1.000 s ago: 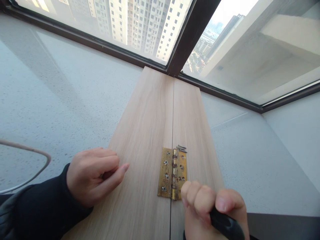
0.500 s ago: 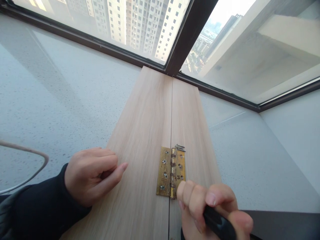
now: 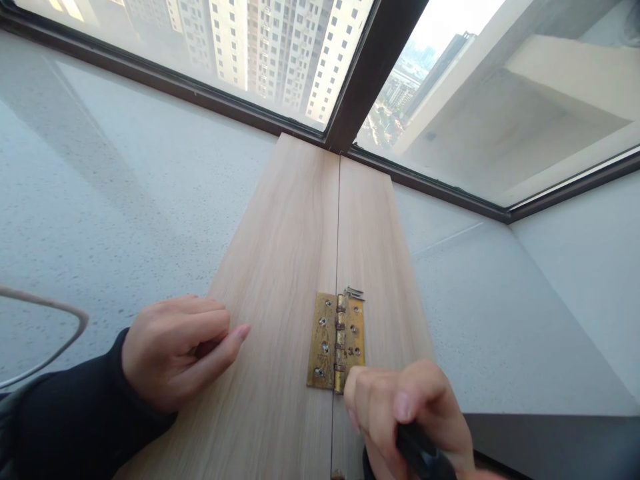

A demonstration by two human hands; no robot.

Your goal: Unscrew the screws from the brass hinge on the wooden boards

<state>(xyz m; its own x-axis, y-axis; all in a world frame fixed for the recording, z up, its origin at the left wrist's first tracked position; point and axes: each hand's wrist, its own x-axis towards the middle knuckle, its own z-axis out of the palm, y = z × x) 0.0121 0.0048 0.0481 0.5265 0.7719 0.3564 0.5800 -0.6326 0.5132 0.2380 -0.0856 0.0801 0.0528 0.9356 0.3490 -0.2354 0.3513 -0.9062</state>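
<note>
The left hand (image 3: 183, 350) is resting in a loose fist, nothing showing inside, at the edge of the left board (image 3: 280, 267), maybe for leaning. The brass hinge (image 3: 321, 337) is lying over the crack (image 3: 339, 227), probably so it is reaching the right board (image 3: 387, 287) too. Loose screws (image 3: 355, 293) are sitting at its top. The right hand (image 3: 400, 400) is squeezing a black handle (image 3: 424, 453) nearby.

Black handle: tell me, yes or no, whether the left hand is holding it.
No, the black handle is in the right hand, while the left hand is apart from it.
</note>
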